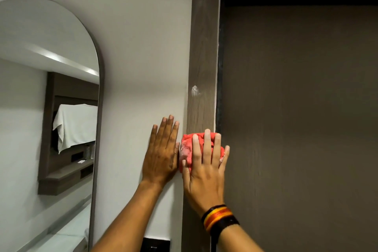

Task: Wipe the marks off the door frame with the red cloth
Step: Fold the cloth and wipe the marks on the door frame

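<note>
A brown wood-grain door frame [202,51] runs up the middle of the head view. A white smudge [194,90] sits on its left side at mid height, and fainter pale streaks show higher up. My right hand [204,170] presses the bunched red cloth [187,149] flat against the frame, below the smudge; the cloth has white residue on its left fold. My left hand [162,153] lies flat on the white wall just left of the frame, fingers together and pointing up, holding nothing.
A dark brown door [296,118] fills the right side inside the frame. An arched mirror [49,108] hangs on the white wall at the left, reflecting a shelf and a white towel. A black switch plate [156,244] sits low on the wall.
</note>
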Demonstrator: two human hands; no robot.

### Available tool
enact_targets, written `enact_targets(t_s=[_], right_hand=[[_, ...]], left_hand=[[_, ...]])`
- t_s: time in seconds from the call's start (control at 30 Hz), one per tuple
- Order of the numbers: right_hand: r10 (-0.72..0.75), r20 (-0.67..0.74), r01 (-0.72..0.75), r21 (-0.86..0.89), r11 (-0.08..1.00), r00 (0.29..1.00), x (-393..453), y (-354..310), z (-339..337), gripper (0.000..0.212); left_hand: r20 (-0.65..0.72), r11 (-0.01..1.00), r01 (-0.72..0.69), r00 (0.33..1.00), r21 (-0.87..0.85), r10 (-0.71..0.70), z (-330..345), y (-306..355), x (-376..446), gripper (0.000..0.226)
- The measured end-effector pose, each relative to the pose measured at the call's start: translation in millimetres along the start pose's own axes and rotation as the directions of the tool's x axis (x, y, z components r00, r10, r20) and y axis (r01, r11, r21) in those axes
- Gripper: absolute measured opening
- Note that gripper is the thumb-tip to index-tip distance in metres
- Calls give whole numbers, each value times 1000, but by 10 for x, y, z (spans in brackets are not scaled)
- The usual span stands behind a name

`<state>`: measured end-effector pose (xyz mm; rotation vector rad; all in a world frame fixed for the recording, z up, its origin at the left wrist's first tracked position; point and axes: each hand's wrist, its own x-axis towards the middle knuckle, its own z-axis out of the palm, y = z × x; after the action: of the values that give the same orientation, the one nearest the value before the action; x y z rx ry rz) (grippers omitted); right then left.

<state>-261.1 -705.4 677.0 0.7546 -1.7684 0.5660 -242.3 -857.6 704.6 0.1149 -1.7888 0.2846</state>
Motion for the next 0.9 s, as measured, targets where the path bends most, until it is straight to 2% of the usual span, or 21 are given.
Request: enact_targets(t_s=[0.13,0.27,0.33,0.43,0.53,0.77,0.83,0.9], right_hand=[[-73,-77,71,-33,997,994,1269,28,-310,74],[-54,-88,48,-62,997,995,2569,55,-666,70],[-39,-120,33,-51,998,992,2552,52,-638,69],[-22,-163,15,-47,999,986,1812,-4,-451,73],[4,-130,-7,-17,1000,991,1426,-13,-333,72],[11,-72,-12,-23,1000,997,3204,-37,-886,69],[25,-70,-26,-20,999,997,3388,-71,-944,69],[34,-113,-37,-25,999,993,3209,-98,-869,68]], left_hand=[[-31,999,-21,999,-51,19,-69,40,15,55],[-25,999,2,1000,-42,-3,-80,33,15,56],[-27,999,-3,1000,-45,2,-78,26,16,55],[-21,998,-11,1000,-63,10,-70,30,23,55],[-19,997,-10,1000,-74,9,-69,28,13,56],[-10,999,1,1000,-35,-1,-46,23,12,56],[-15,999,2,1000,-44,-2,-44,13,15,55],[-16,999,0,1000,-50,-1,-56,14,18,55]])
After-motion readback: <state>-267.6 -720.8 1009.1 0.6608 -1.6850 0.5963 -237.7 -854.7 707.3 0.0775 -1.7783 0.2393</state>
